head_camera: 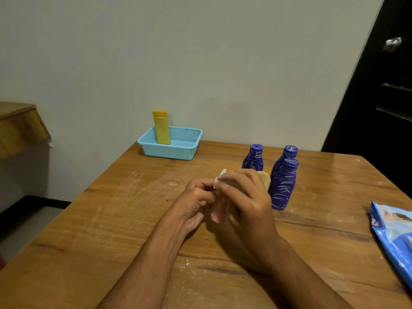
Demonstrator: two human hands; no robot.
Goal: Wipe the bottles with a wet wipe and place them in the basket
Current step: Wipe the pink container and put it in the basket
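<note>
The pale yellow bottle (264,178) in hand sits above the table (111,219), near its middle, mostly hidden; only its rounded end shows past the knuckles. The right hand (247,204) curls round its body, and the left hand (196,204) pinches a white wet wipe (219,176) against it. It looks like light, stiff plastic, likely slick once damp, so a grip round the middle of the body seems safest, leaving the ends free for the wipe.

Just behind stand three blue bottles (281,186), close together and streaked with white marks, apparently not yet wiped; their narrow necks would make easy handles, though a body grip is probably steadier. A yellow flip-cap bottle (162,128) stands upright in the light blue perforated basket (178,150) at the far edge, by the wall.

No label shows on any bottle. The blue wipes packet (394,237) at the right carries print, too blurred to read
</note>
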